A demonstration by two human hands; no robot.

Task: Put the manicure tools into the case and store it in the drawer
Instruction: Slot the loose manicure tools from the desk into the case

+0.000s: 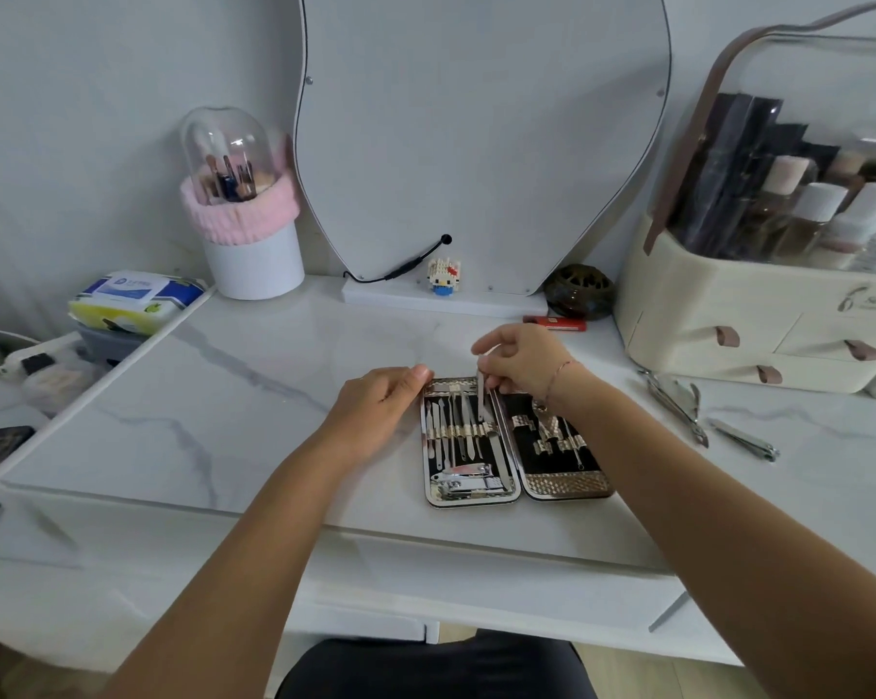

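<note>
**Head view: slim tool held over the open case on a marble dressing table**

Head camera frame is centred on the manicure case, which is laid open and flat near the front edge of the tabletop. In its left half a row of metal tools is kept under a band, and a nail clipper is lodged at the bottom. A few small tools are seen in the right half.

A slim metal tool is pinched by the right hand and is held almost upright over the left half. The left hand is placed at the upper left corner of the case with bent fingers; whether the edge is gripped cannot be told.

To the right of the case, apart from it, nippers and a second clipper are lying on the table.

The surface is white marble with grey veins. At the back a curved mirror is set on a white base, with a small toy figure before it. A brush holder with a clear dome is placed at the left, and a pack of wipes beside it. A cream cosmetic organizer with bottles is standing at the right. The wall behind is pale grey.
</note>
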